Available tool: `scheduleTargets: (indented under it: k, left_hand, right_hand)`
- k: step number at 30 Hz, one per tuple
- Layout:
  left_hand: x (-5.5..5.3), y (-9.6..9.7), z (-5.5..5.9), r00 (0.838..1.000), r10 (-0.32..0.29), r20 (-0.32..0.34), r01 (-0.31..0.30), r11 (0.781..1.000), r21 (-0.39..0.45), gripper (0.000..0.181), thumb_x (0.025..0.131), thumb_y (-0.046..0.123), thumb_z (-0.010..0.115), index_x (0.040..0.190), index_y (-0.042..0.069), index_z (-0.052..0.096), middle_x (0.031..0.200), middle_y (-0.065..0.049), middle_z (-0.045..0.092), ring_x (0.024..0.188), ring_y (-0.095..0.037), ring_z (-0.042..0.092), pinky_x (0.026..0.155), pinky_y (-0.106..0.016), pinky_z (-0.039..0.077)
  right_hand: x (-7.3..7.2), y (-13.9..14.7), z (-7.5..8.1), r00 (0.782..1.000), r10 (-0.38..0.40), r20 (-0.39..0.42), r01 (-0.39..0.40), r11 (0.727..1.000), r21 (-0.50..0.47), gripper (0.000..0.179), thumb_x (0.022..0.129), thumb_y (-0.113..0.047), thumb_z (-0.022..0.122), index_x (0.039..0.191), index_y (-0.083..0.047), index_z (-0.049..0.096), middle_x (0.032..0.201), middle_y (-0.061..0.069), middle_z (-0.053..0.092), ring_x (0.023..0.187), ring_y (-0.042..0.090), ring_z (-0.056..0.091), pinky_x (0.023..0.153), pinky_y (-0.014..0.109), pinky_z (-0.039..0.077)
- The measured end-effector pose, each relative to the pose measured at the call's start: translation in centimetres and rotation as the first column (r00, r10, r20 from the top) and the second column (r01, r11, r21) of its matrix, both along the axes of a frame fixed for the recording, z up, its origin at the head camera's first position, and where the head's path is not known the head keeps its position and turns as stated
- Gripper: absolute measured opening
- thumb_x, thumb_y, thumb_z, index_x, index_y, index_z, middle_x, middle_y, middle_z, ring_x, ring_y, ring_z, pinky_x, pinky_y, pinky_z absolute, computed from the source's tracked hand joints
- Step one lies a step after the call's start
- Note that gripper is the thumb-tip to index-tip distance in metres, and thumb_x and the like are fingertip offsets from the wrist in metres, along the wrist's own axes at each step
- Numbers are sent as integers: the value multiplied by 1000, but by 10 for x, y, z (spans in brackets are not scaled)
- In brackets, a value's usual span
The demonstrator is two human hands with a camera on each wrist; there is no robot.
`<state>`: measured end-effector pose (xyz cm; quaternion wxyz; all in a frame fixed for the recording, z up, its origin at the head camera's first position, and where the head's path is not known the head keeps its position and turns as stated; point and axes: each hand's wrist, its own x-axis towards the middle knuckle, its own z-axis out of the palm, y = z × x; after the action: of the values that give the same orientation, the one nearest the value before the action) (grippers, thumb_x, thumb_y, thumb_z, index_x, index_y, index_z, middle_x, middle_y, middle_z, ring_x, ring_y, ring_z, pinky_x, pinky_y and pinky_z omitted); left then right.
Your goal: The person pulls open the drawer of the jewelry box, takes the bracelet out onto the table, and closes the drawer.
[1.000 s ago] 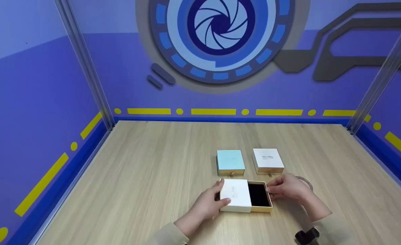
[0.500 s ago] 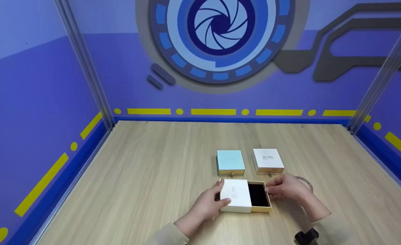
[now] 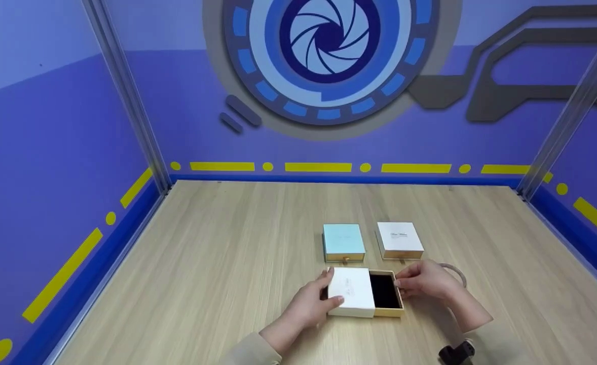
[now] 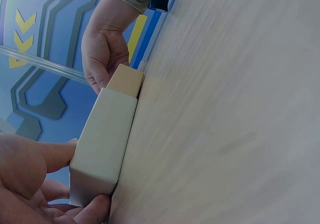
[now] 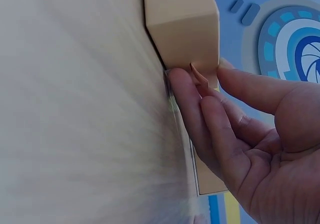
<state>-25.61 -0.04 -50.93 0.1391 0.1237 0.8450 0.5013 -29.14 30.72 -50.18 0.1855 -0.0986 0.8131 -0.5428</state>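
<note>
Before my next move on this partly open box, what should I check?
1. Left hand gripping the white sleeve: ok.
2. Right hand touching the outer end of the drawer: ok.
3. Drawer fully inside the sleeve: not ok, partly out.
4. Pull tab pinched: cannot tell.
5. Drawer empty: cannot tell; part lies under the sleeve.
6. Light blue box and white box apart from the drawer: ok.
</note>
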Motion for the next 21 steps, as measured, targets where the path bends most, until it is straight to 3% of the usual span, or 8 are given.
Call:
scheduleTargets:
  k: [12, 21]
  left_hand:
    - [0, 1, 1, 1000, 6, 18, -6, 1000, -5, 75, 97, 26, 71, 160, 9, 34, 169, -18, 27, 157, -38, 26, 129, -57, 22]
    - [0, -1, 0, 1000, -16, -9, 16, 1000, -15, 75, 98, 25, 70, 161, 8, 32, 168, -20, 28, 156, -41, 26, 127, -59, 24]
  right_hand:
    - [2, -3, 0, 1000, -6, -13, 6, 1000, 4, 31, 96, -4, 70, 111, 23, 65, 92, 8, 77, 78, 9, 73, 74, 28, 65]
    - [2, -6, 0, 1000, 0, -26, 1, 1000, 10, 30, 96, -6, 70, 110, 21, 67, 94, 14, 78, 79, 10, 74, 74, 27, 65]
